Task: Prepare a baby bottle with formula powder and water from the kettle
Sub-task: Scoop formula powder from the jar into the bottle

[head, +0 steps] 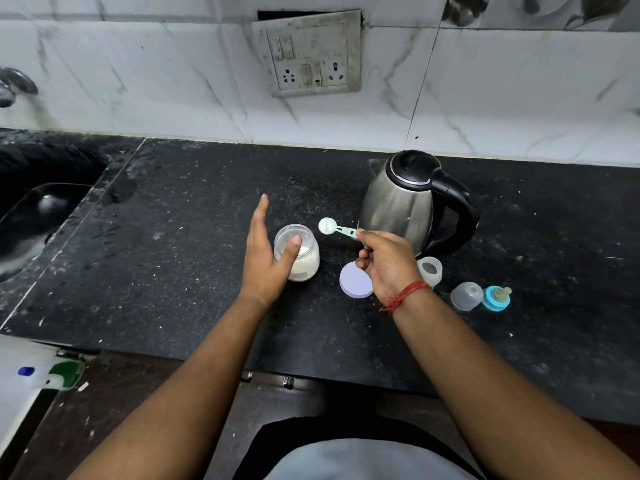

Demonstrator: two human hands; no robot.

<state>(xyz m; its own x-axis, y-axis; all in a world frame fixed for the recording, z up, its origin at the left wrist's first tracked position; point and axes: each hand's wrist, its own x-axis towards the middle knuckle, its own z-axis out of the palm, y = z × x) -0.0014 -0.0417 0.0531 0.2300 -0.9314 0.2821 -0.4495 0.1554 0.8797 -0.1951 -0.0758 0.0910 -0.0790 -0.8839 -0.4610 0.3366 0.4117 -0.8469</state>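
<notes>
An open glass jar (301,254) of white formula powder stands mid-counter. My left hand (263,251) is just left of it, fingers straight and the thumb lying against the jar's side. My right hand (388,265) pinches the handle of a pale green scoop (329,226) heaped with white powder, held just right of and above the jar's mouth. The small clear baby bottle (430,270) stands open behind my right wrist, partly hidden. A steel kettle (398,202) with black lid and handle stands behind the scoop.
The jar's round pale lid (351,284) lies flat under my right hand. A clear dome cap (465,296) and a blue nipple ring (497,298) lie to the right on the black counter (173,265). A sink (41,209) is at far left.
</notes>
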